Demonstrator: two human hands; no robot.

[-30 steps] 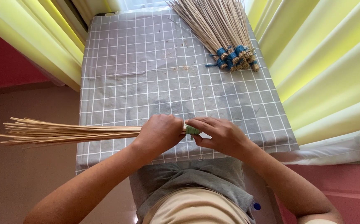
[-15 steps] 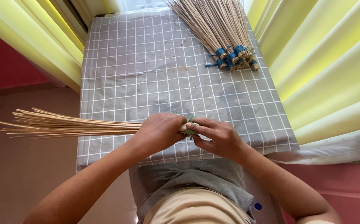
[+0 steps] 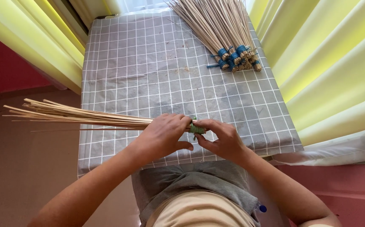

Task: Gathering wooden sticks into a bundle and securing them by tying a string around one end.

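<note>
A bundle of thin pale sticks [image 3: 77,115] lies across the near edge of the table, its loose tips fanning out past the left side. My left hand [image 3: 163,134] is wrapped around the bundle close to its bound end. There a green cord binding [image 3: 196,127] circles the sticks, and my right hand [image 3: 222,138] pinches it with fingers and thumb. Both hands sit over the front part of a grey tablecloth with a white grid [image 3: 148,71].
Several finished stick bundles tied with blue cord [image 3: 228,38] lie at the far right of the table. Yellow-green curtains [image 3: 333,63] hang on the right and another curtain [image 3: 27,38] on the left. A reddish floor shows beside the table.
The stick bundle has swung slightly, its free tips rising toward the table's far side. Both hands stay at the bound end, with the green binding now more exposed between them.
</note>
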